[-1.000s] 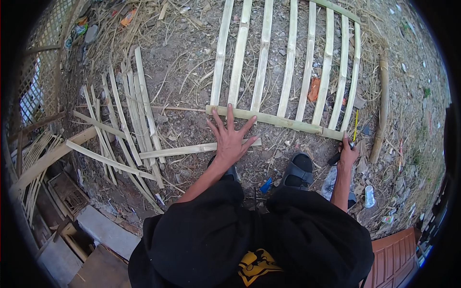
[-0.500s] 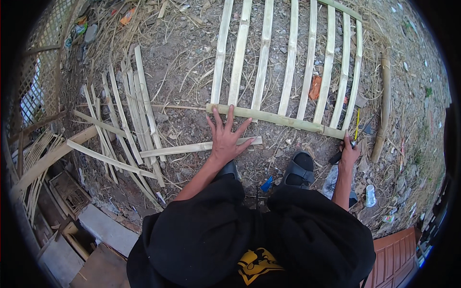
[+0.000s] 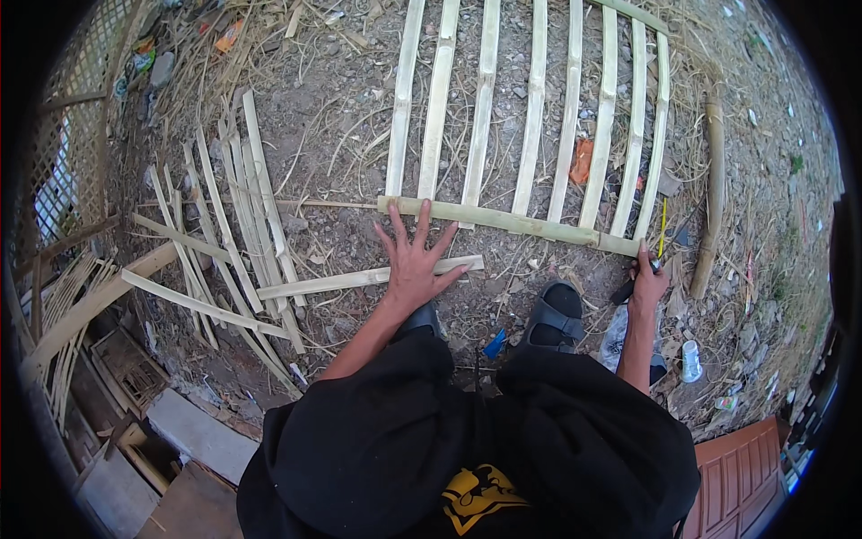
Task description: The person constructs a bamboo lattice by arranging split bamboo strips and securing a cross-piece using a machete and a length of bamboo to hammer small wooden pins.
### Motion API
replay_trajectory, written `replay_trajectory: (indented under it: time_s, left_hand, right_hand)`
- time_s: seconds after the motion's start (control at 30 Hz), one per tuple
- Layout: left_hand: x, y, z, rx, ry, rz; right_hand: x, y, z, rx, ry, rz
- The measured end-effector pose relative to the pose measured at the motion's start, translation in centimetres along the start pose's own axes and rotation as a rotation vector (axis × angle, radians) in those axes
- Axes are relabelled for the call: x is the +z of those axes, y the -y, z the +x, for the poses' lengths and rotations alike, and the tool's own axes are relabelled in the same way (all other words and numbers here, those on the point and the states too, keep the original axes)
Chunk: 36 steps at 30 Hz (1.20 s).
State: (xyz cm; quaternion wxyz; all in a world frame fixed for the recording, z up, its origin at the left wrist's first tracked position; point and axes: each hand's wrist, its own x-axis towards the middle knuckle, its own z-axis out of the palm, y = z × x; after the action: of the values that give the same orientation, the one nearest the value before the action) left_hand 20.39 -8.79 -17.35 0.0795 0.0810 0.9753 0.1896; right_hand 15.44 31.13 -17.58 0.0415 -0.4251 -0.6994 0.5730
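Observation:
A frame of pale split-bamboo slats [image 3: 532, 126] lies on the ground ahead of me, with a bamboo crosspiece [image 3: 503, 220] over their near ends. My left hand [image 3: 415, 269] is open, fingers spread, its longer fingertips on the crosspiece near the left end. Under that palm and thumb runs a loose bamboo strip [image 3: 346, 280]. At the crosspiece's right end, my right hand [image 3: 648, 283] is closed around a dark-handled tool [image 3: 621, 293], its fingertips touching the bamboo. The hand hides much of the tool, so its kind is unclear.
Loose bamboo strips [image 3: 260, 198] are piled to the left. A round pole [image 3: 709, 198] lies to the right, near a yellow strip [image 3: 663, 226]. A white cup [image 3: 690, 361] and clear plastic [image 3: 613, 337] are by my right forearm. Boards [image 3: 202, 431] lie lower left.
The whole scene has shifted slightly left in the view. Both hands keep their places on the crosspiece, with little visible change in the fingers.

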Motion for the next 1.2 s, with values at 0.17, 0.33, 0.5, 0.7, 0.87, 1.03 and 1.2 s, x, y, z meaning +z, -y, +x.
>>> replay_trajectory:
  time_s: [0.17, 0.33, 0.5, 0.7, 0.87, 1.03, 1.2]
  left_hand:
    - [-0.1, -0.2, 0.0, -0.005, 0.015, -0.005]
    - [-0.3, -0.4, 0.2, -0.022, 0.055, 0.006]
    - [-0.3, -0.1, 0.0, 0.0, 0.025, 0.054]
    - [-0.6, 0.0, 0.4, 0.031, 0.113, 0.037]
    - [-1.3, -1.2, 0.9, 0.091, 0.054, -0.005]
    - [-1.4, -2.0, 1.0, 0.026, 0.1, 0.033]
    - [-0.8, -3.5, 1.5, -0.039, 0.074, 0.098]
  right_hand:
    - [0.1, 0.3, -0.1, 0.019, 0.001, -0.021]
    - [-0.2, 0.0, 0.0, 0.005, 0.003, -0.012]
    - [0.0, 0.1, -0.1, 0.009, 0.003, -0.013]
    - [0.2, 0.1, -0.2, 0.005, -0.005, 0.008]
    - [-0.1, -0.5, 0.2, -0.003, -0.023, 0.04]
    - [0.2, 0.0, -0.2, 0.009, -0.025, 0.03]
    - [0.2, -0.2, -0.1, -0.004, -0.002, -0.008]
